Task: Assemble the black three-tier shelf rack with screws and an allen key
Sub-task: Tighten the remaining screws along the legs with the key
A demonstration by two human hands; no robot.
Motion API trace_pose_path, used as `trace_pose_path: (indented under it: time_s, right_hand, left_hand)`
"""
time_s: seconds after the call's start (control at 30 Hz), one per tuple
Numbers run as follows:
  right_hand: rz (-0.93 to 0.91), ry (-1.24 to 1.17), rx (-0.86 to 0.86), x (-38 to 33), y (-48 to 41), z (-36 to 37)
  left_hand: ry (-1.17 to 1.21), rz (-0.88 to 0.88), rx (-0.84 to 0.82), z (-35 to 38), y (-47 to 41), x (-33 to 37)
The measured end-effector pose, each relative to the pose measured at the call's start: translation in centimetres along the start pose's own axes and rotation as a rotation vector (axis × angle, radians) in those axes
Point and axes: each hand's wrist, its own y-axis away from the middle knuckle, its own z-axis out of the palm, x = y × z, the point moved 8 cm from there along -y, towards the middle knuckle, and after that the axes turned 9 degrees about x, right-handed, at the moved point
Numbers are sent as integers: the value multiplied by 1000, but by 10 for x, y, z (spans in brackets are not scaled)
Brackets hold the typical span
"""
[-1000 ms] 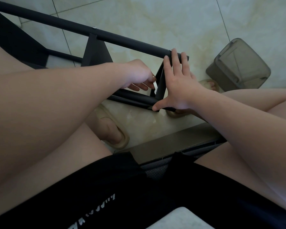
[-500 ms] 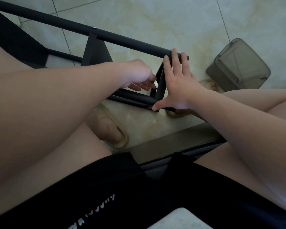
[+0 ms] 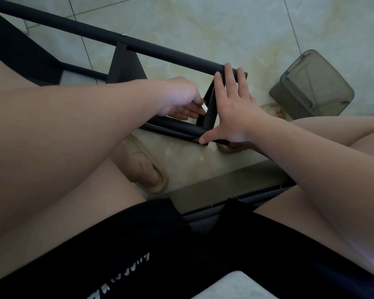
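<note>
The right hand presses straight-fingered on the black shelf rack; at its 9 o'clock the left hand curls; cannot tell its grip.

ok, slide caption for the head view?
Flat right hand braces the end of the black rack frame; left hand, fingers curled, reaches the joint beside it.

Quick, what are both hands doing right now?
Left hand: fingers curled by the rack; grip cannot be told.
Right hand: open, pressing the rack.
</note>
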Motion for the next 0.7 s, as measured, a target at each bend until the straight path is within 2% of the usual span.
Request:
trace_pose_path:
  time_s: [0.4,0.7]
  right_hand:
    - [-4,36,17,5,-3,6]
    - [-65,81,56,10,-6,10]
  left_hand:
    - [-79,-3,-52,2,4,0]
    - [-131,29,-4,-5,4,2]
